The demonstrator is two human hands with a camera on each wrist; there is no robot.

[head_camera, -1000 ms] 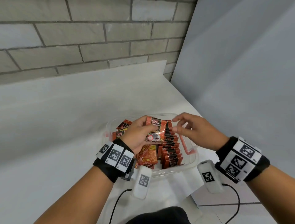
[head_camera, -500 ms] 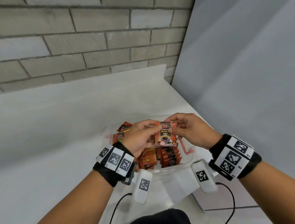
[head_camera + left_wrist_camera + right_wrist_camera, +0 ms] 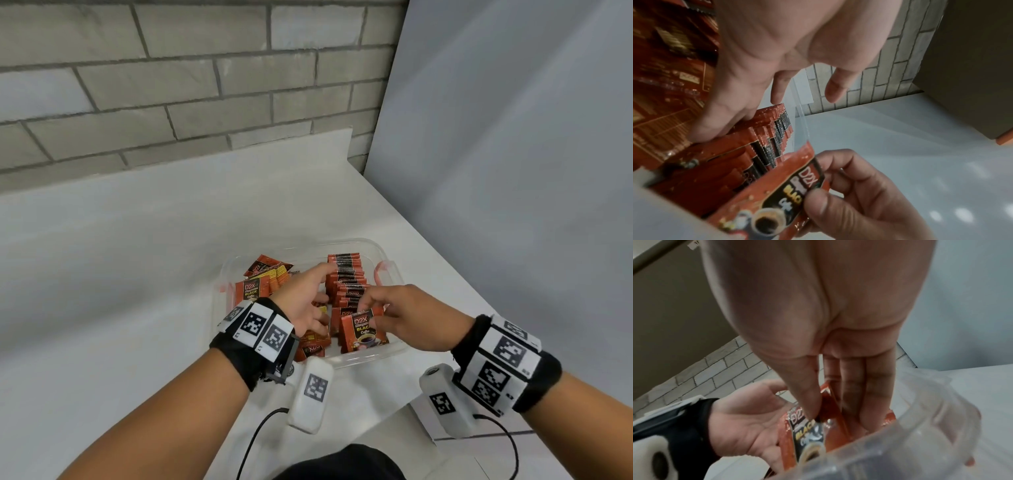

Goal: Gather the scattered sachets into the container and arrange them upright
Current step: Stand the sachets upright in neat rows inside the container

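While both hands work inside the container, the readings are as follows.

Right hand [image 3: 404, 317]: lower centre-right of the head view, reaching in from the right; thumb and fingertips pinch the top edge of the held sachet [image 3: 363, 330].
Right thumb: pressed on the printed face just beside the "D2X" lettering, as the right wrist view shows.
Left hand [image 3: 306, 301]: centre of the head view, palm turned toward the row; fingers extended, fingertips [image 3: 701, 133] resting on the top edges of the standing sachets [image 3: 346, 277], gripping nothing.
Held sachet, place: near end of the row, just inside the near wall of the container [image 3: 383, 253].
Held sachet, orientation: upright, long axis roughly vertical, printed face toward the camera, text reading right way up.
Standing sachets: packed face to face, the row running from lower centre toward the upper part of the container.
Loose sachets [image 3: 265, 274]: left part of the container, lying flat or tilted.
Container, place: on the white table [image 3: 120, 274], lower centre of the head view.
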